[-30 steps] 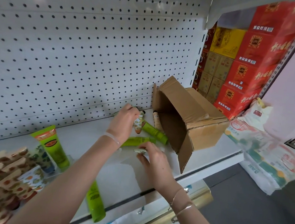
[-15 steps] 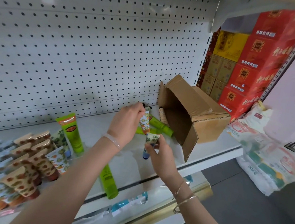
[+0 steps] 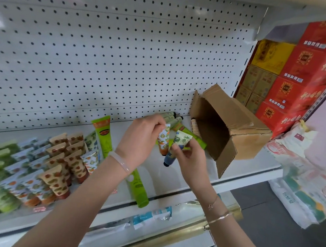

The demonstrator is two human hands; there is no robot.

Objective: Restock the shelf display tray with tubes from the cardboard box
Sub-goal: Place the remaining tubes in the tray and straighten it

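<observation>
Both tubes have risen off the shelf (image 3: 163, 182): my left hand (image 3: 143, 139) pinches an orange tube (image 3: 163, 141), my right hand (image 3: 191, 161) grips a blue tube (image 3: 177, 144). I judge the tray (image 3: 2, 217) mostly full; loose tubes (image 3: 175, 120) remain beside the box (image 3: 241, 138). Bare shelf between leaves room, though its front edge is near.

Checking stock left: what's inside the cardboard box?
One beige tube lies at the mouth of the box; its floor looks bare, and a flap hides the near corner.
</observation>
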